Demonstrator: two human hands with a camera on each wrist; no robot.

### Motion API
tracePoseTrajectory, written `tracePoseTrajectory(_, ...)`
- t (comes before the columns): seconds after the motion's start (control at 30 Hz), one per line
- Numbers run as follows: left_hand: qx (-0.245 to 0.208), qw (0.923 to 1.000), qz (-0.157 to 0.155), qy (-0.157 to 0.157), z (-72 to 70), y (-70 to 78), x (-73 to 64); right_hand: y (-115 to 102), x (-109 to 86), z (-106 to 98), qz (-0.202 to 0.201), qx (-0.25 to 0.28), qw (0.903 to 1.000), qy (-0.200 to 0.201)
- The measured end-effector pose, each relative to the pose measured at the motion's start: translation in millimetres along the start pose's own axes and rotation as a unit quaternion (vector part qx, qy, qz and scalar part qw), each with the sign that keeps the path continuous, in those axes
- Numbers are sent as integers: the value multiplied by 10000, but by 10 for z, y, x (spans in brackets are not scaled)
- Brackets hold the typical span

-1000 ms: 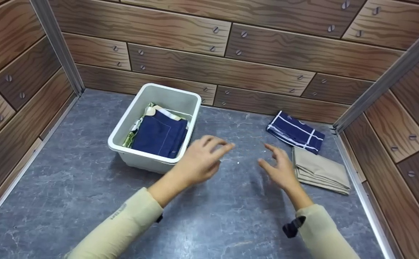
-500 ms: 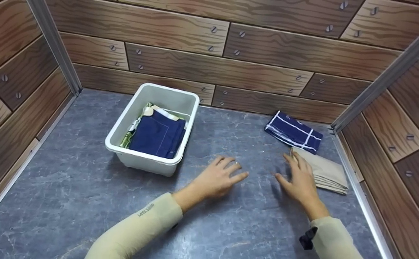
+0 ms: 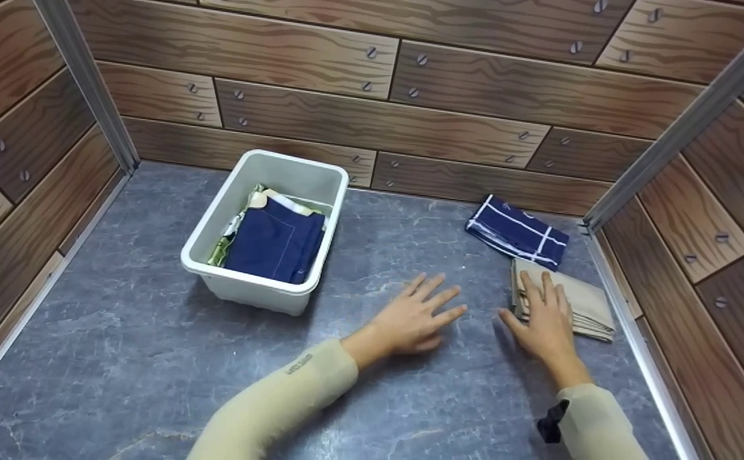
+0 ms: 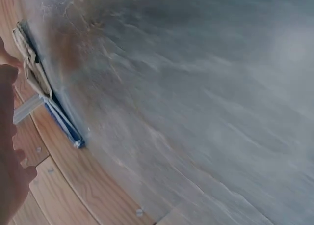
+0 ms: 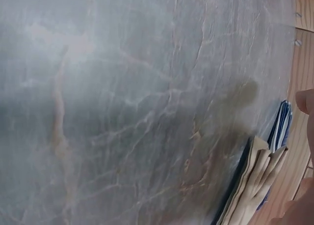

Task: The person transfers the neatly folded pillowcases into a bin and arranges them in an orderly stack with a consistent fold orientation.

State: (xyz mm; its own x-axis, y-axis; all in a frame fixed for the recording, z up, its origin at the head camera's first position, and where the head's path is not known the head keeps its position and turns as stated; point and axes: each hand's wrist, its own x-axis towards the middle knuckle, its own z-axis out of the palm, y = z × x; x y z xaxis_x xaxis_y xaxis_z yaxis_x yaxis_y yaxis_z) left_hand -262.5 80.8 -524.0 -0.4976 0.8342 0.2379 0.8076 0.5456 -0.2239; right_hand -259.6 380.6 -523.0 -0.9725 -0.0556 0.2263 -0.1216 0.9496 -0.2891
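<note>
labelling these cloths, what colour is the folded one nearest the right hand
The folded cloth is beige, clearest in the head view.

The beige cloth (image 3: 587,303) lies flat on the grey surface (image 3: 403,230) to my right, folded into a neat, layered rectangle and turned at a slant. Its left part sits beneath the fingers of my right hand (image 3: 545,324); whether they touch it, I can't tell.
</note>
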Motion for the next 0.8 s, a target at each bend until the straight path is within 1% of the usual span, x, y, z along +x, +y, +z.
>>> tracePoseTrajectory(0.17, 23, 9996, 75, -257, 88, 162, 179, 80, -40, 17, 244, -12, 9996, -111)
tracePoseTrajectory(0.3, 6, 9994, 31, -349, 144, 268, 306, 138, -80, 18, 346, -20, 9993, -123)
tracePoseTrajectory(0.47, -29, 9989, 15, -478, 183, 356, 444, 216, -130, 1, 419, -87, 9989, -180)
tracePoseTrajectory(0.57, 72, 9985, 79, -543, 200, 402, 537, 272, -153, -8, 506, -68, 9984, -251)
tracePoseTrajectory(0.7, 164, 9982, 124, -563, 272, 468, 684, 350, -178, -11, 649, -14, 9971, -400)
tracePoseTrajectory(0.8, 139, 9981, 48, -599, 341, 503, 775, 387, -191, -8, 711, -19, 9962, -504)
